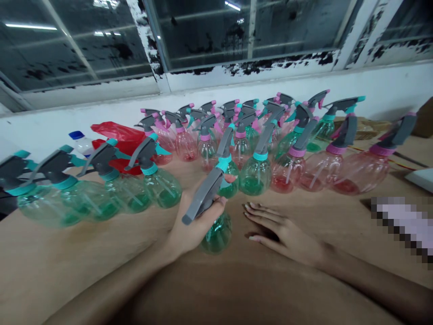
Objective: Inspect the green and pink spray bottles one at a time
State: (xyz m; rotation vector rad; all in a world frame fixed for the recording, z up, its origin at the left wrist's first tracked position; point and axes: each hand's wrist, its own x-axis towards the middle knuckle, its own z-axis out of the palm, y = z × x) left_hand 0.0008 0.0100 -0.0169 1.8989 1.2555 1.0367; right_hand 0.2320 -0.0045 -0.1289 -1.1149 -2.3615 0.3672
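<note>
The left hand (pixel 194 228) is curled around the neck of a green-tinted spray bottle (pixel 207 192) near the front middle of the wooden table (pixel 135 280). Its thumb and a fingertip show beyond the grey trigger head, whose rear end points toward the person and its teal nozzle away. The bottle's body hangs below the grip with darker green at its bottom; whether its base touches the tabletop is hard to tell, as the hand covers part of it.

The right hand (pixel 279 228) is empty and open, resting palm down on the table just to the right of that bottle, its fingers stretched out and the thumb set apart.

Four teal-collared green bottles (pixel 165 187) stand in a row on the left. Behind the hands and to the right is a crowded group of green and pink spray bottles (pixel 287 174), several with pink collars. A red plastic bag (pixel 118 135) lies behind the left row, next to a blue-capped bottle (pixel 81 143). Beyond the table is a white wall (pixel 43 131) below windows (pixel 250 31) with flaking paint.
</note>
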